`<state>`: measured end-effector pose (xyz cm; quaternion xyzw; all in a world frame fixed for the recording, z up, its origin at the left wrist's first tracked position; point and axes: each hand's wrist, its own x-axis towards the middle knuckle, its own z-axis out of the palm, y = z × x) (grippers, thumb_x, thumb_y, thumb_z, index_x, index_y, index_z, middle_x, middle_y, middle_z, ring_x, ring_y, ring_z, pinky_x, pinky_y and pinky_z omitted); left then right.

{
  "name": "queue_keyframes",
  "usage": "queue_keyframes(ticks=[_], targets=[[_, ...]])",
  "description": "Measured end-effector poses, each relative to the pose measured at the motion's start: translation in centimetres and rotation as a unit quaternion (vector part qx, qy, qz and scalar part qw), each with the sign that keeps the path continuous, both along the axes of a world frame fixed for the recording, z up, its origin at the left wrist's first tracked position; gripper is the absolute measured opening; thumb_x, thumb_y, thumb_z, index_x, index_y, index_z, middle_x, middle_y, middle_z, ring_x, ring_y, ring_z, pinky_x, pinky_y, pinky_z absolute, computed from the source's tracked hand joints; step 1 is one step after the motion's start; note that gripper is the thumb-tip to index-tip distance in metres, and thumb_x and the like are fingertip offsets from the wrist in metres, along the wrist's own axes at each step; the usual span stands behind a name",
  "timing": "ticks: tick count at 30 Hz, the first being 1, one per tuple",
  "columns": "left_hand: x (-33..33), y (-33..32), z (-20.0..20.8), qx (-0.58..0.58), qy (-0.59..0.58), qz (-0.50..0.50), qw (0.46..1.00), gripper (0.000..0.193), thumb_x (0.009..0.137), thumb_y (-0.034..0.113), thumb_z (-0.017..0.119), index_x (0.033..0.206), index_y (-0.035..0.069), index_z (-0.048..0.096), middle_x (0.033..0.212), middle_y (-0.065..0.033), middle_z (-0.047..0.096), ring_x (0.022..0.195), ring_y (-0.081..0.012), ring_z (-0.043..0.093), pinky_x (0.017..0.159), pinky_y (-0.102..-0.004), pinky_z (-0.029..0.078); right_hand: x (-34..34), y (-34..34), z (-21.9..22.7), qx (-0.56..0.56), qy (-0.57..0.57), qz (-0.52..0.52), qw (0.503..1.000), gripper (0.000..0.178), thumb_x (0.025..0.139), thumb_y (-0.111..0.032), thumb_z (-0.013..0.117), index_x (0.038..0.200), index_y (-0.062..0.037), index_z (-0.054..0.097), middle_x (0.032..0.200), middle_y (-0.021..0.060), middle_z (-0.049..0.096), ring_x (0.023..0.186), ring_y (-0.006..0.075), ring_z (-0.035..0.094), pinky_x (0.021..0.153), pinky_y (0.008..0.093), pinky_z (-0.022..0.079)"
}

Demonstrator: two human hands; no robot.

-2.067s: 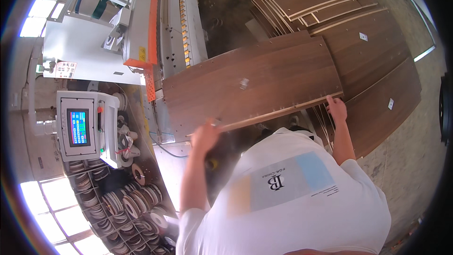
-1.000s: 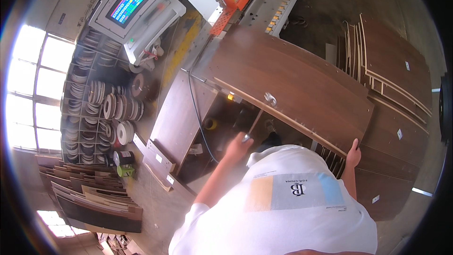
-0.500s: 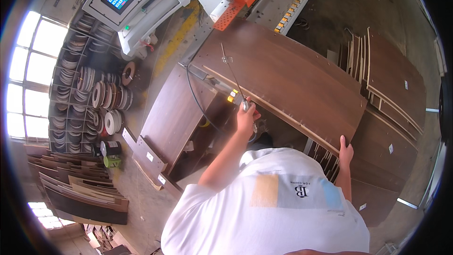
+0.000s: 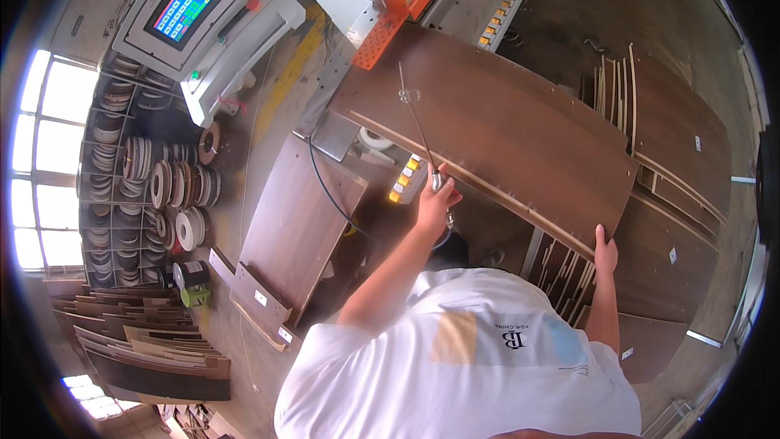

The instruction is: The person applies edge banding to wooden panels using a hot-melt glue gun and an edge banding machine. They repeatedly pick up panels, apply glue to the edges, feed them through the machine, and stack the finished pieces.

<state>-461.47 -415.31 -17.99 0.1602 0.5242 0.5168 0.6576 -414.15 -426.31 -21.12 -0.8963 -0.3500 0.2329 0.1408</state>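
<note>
A long brown wooden panel (image 4: pixel 496 114) lies slantwise in front of me, its far end beside the orange perforated bracket (image 4: pixel 380 42) of a machine. My left hand (image 4: pixel 435 205) is closed around an air blow gun (image 4: pixel 421 132); its thin metal nozzle reaches out over the panel's face. A dark hose (image 4: pixel 326 184) curves nearby, and part of it is hidden behind my left arm. At the panel's near right corner, my right hand (image 4: pixel 605 256) grips the edge, thumb on top and fingers underneath, mostly hidden.
A control box with a lit screen (image 4: pixel 187 6) stands at the upper left. Shelves of edge-band rolls (image 4: pixel 191 228) line the left side. Another brown panel (image 4: pixel 296 219) lies left of my left arm. Panel stacks (image 4: pixel 678 126) rise on the right, with more boards (image 4: pixel 154 366) at lower left.
The blow gun and my left hand have shifted slightly right relative to the panel. My right hand keeps its grip on the corner. The whole view has turned a little.
</note>
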Motion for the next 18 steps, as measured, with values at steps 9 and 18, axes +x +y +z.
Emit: queue_keyframes(ticks=[9,18], targets=[[1.0,8.1,0.5,0.036,0.105,-0.13,0.985,0.045,0.103,0.023,0.064,0.145,0.012,0.052,0.108,-0.0053,0.062,0.095,-0.0167,0.063,0.074,-0.0346,0.061,4.7,6.7,-1.2,0.092,0.141,-0.05,0.984,0.076,0.092,-0.068,0.06,0.127,-0.0011,0.068,0.123,0.0184,0.071,0.118,0.0327,0.066,0.098,0.043,0.048],[9.2,1.2,13.1,0.115,0.625,-0.651,0.416,0.057,0.097,0.061,0.055,0.127,0.013,0.064,0.116,-0.0214,0.072,0.111,-0.0418,0.067,0.096,-0.0507,0.051,5.6,-1.4,-5.0,0.225,0.127,-0.134,0.957,0.047,0.096,-0.046,0.066,0.12,-0.0055,0.068,0.107,0.0098,0.074,0.093,0.0169,0.073,0.082,0.0326,0.054]])
